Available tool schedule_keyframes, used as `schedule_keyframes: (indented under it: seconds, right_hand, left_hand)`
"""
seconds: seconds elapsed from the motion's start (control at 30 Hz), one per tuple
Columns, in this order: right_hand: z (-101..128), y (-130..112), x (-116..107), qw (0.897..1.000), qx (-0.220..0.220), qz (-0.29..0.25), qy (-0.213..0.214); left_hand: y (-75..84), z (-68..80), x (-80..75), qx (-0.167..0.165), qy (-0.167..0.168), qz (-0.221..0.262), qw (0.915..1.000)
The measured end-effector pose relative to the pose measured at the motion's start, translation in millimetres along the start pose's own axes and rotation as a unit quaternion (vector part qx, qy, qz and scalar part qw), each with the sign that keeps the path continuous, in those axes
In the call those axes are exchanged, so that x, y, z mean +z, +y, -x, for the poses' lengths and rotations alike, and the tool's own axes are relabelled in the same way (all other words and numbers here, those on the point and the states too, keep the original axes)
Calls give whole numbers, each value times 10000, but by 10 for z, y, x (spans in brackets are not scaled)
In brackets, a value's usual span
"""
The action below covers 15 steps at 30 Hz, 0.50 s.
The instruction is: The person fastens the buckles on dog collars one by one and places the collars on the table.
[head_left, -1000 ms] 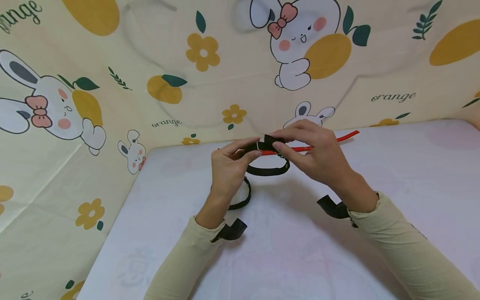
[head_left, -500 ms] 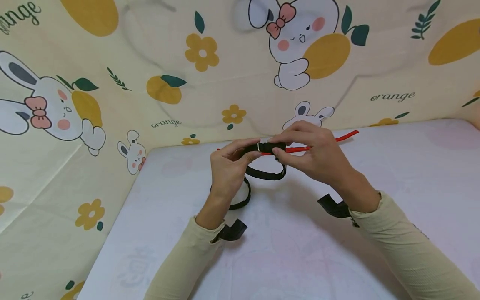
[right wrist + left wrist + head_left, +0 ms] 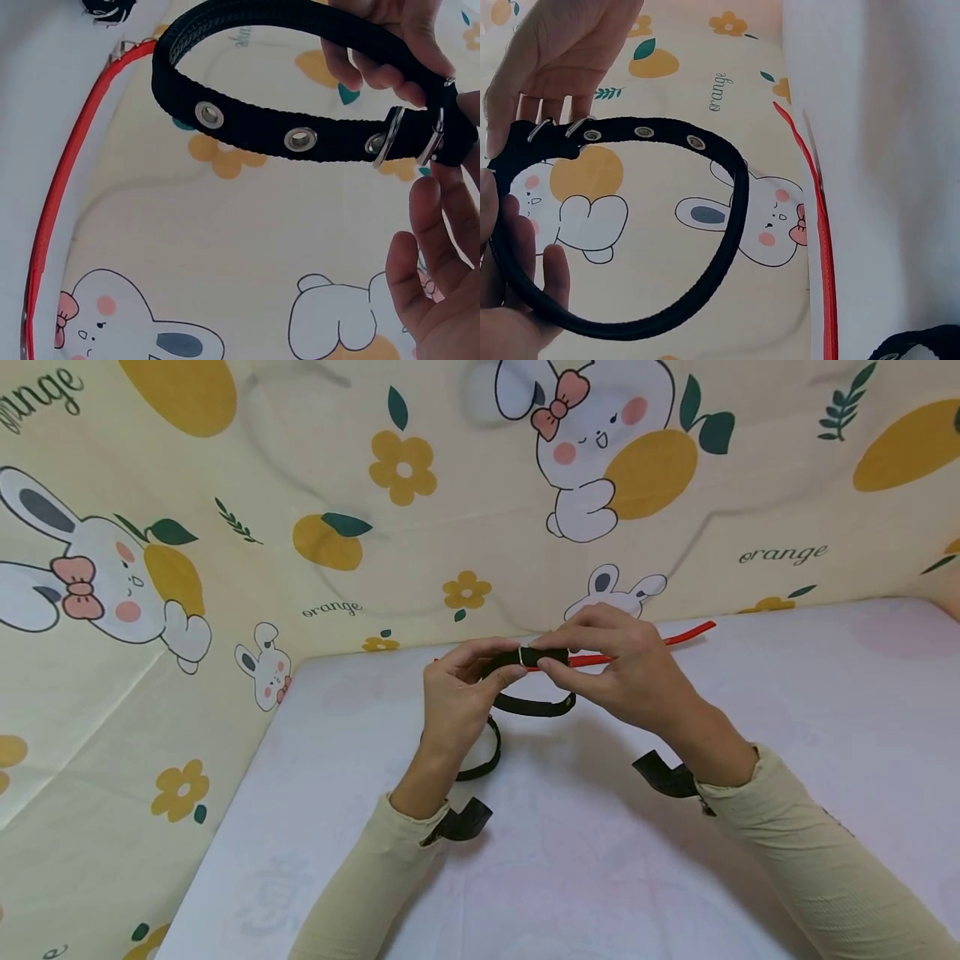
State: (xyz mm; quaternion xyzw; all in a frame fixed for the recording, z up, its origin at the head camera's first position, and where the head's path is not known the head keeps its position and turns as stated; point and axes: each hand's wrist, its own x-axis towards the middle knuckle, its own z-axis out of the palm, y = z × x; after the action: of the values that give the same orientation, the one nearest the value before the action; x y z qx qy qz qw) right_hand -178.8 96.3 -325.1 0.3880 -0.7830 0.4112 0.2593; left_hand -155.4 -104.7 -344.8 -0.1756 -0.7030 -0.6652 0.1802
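Observation:
A black pet collar (image 3: 534, 706) with metal eyelets hangs as a closed loop between both hands above the table. My left hand (image 3: 457, 702) pinches it just left of a pale metal loop, thumb below and fingers above. On the other side my right hand (image 3: 630, 668) pinches the overlapped strap end with thumb and fingertips. In the right wrist view the metal buckle (image 3: 433, 139) and a keeper loop (image 3: 390, 139) sit around the strap, close to the fingertips. The left wrist view shows the collar's (image 3: 739, 195) full ring.
Behind the hands a red strap (image 3: 690, 632) lies along the table's back edge; its metal fitting (image 3: 127, 51) shows in the right wrist view. A second black collar (image 3: 483, 768) lies on the white tabletop (image 3: 570, 860) beside the left wrist. A patterned cloth (image 3: 300, 460) rises behind.
The black strap end that stuck up by my right fingertips now lies flat along the collar. My right hand has shifted slightly left; the left hand keeps its place.

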Motion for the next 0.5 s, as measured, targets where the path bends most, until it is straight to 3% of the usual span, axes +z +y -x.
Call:
schedule_keyframes:
  seconds: [0.3,0.5]
  right_hand:
    - [21,-15,29,9997,214,-60,-95]
    - [19,-7,15,9997,205,26,-163]
  left_hand:
    - [-15,12,21,-364,-159,434,9983]
    - [-11,26,37,-190,-252,495,9983]
